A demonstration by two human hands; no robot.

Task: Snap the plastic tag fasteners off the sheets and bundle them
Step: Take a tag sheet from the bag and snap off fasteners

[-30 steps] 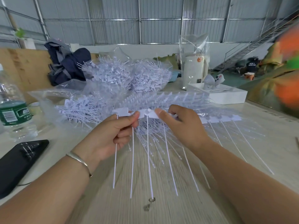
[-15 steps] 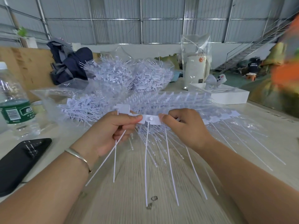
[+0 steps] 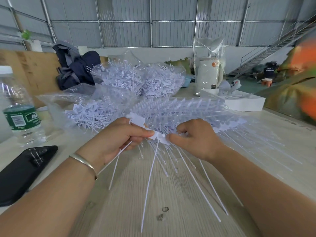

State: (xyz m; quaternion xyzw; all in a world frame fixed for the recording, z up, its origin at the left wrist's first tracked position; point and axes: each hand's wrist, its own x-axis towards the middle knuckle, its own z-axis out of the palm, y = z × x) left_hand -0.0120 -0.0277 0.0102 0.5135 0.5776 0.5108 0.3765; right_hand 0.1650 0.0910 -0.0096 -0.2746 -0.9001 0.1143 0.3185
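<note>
We pinch a strip of white plastic tag fasteners [image 3: 159,136] between both hands just above the pale wood-grain table [image 3: 171,202]. Our left hand [image 3: 118,141] curls its thumb and fingers round the strip's left end and also holds a few loose fasteners, whose flat white head [image 3: 136,119] sticks up past the knuckles. Our right hand [image 3: 195,139] pinches the strip just right of a small round nub, thumb tip pressed to the plastic and fingers folded under.

The strip is a row of flat rectangular white heads joined side by side; its long axis runs left to right between our hands. From each head a thin white filament hangs toward us, the filaments fanning out over the near table, the longest ending near two small dark marks in the wood.

A thin silver metal bangle [image 3: 85,162] circles the left wrist. Behind the hands lies a stack of whole fastener sheets [image 3: 188,108] with filaments spreading right, and to its left loose fasteners in a clear plastic bag [image 3: 89,113]. Farther off, two more clear bags of fasteners [image 3: 142,81] are heaped.

At the left stands a clear plastic water bottle [image 3: 18,106] with a green label; its white writing is too blurred to read. A black smartphone [image 3: 22,170] lies near it. A white box [image 3: 239,101] sits far right.
</note>
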